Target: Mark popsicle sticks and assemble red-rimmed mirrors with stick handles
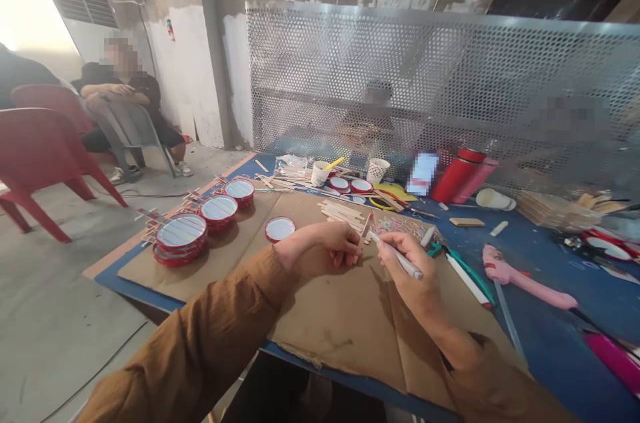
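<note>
My left hand is closed around a wooden craft stick, held upright above the cardboard. My right hand grips a light-coloured marker pen, its tip close to the stick; whether they touch I cannot tell. Behind my hands lies a pile of loose craft sticks, with a scatter of small colourful rubber bands beside it. Left of my left hand is a round red-rimmed tin with a pale top. Farther left stand stacks of similar tins with crossed sticks poking out.
A pink glue gun, green-handled pliers and a red bottle are on the right. Paper cups and a phone stand near the perforated metal screen. People sit beyond the screen and at left near red chairs.
</note>
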`<control>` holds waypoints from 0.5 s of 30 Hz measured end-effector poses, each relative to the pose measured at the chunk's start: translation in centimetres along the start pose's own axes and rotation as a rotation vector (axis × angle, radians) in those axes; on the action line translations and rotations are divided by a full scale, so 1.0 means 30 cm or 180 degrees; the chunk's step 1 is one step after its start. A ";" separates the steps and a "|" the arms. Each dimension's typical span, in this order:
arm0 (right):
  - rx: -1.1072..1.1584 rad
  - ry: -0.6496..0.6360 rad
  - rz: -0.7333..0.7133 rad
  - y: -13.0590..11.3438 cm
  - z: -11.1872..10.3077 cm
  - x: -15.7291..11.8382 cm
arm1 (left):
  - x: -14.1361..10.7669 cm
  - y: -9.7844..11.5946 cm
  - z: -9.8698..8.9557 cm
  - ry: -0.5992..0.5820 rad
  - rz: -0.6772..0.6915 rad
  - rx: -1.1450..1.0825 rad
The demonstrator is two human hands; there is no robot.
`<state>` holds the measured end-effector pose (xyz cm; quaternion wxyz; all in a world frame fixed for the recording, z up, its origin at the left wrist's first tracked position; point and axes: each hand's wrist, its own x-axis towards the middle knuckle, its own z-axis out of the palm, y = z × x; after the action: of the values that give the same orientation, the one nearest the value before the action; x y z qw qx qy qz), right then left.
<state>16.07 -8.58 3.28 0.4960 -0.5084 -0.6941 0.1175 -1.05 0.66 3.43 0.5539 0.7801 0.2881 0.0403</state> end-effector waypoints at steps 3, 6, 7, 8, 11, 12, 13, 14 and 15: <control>0.0038 0.0069 -0.0010 0.010 -0.007 0.008 | 0.002 -0.004 0.000 0.0021 -0.0008 -0.0038; 0.0010 0.0120 0.0045 0.023 -0.015 0.019 | 0.004 -0.005 0.000 0.0058 -0.0022 -0.0016; 0.0025 0.0137 0.0076 0.028 -0.016 0.022 | 0.004 -0.005 0.000 0.0058 -0.0017 -0.0005; 0.0043 0.0151 0.0107 0.032 -0.016 0.026 | 0.004 -0.004 0.000 0.0056 -0.0002 -0.0003; 0.0066 0.0167 0.0158 0.042 -0.012 0.035 | 0.005 -0.003 -0.002 0.0056 0.0062 -0.0012; 0.0076 0.0148 0.0168 0.044 -0.010 0.037 | 0.006 -0.004 -0.002 0.0066 0.0080 -0.0019; 0.0099 0.0125 0.0187 0.045 -0.009 0.040 | 0.007 -0.006 -0.002 0.0073 0.0092 -0.0031; 0.0139 0.0111 0.0214 0.045 -0.008 0.043 | 0.008 -0.008 -0.002 0.0084 0.0100 -0.0045; 0.0191 0.0103 0.0246 0.046 -0.007 0.045 | 0.010 -0.010 -0.002 0.0096 0.0102 -0.0062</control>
<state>17.07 -6.92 3.25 0.5173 -0.5216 -0.6619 0.1491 -0.96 0.93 3.11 0.5563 0.7785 0.2835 0.0637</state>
